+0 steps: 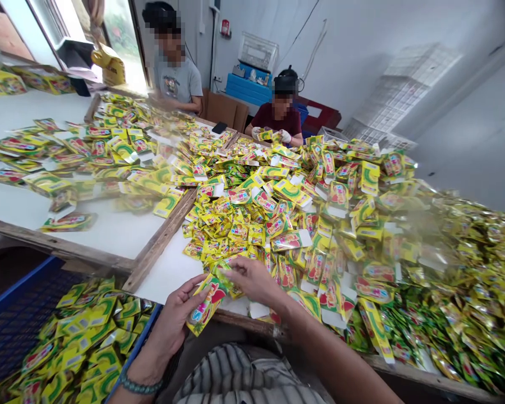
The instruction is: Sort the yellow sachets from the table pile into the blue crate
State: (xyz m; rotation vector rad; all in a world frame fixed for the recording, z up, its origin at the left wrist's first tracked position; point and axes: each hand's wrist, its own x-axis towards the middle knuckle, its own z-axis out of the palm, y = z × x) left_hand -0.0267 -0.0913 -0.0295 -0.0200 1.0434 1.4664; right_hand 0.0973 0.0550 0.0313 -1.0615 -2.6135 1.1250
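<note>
My left hand point(174, 314) is closed around a small yellow and green printed carton point(206, 307), held tilted just above the table's front edge. Its front shows red fruit and pale lettering. At the carton's upper end, my right hand point(252, 280) has its fingers bent together over a small yellow sachet point(224, 268), partly hidden by the fingers. Just beyond both hands lies a heap of small yellow sachets point(219, 230). Flattened or part-open cartons point(292, 240) with white flaps are piled to the right of it.
A blue crate point(17, 297) of yellow cartons stands below at the left. Wooden strips point(162, 235) divide the white table point(122, 227). Many more sachets point(446, 314) pile up at the right. Two people work across the table, one with white gloves point(284, 136). A phone point(219, 128) lies there.
</note>
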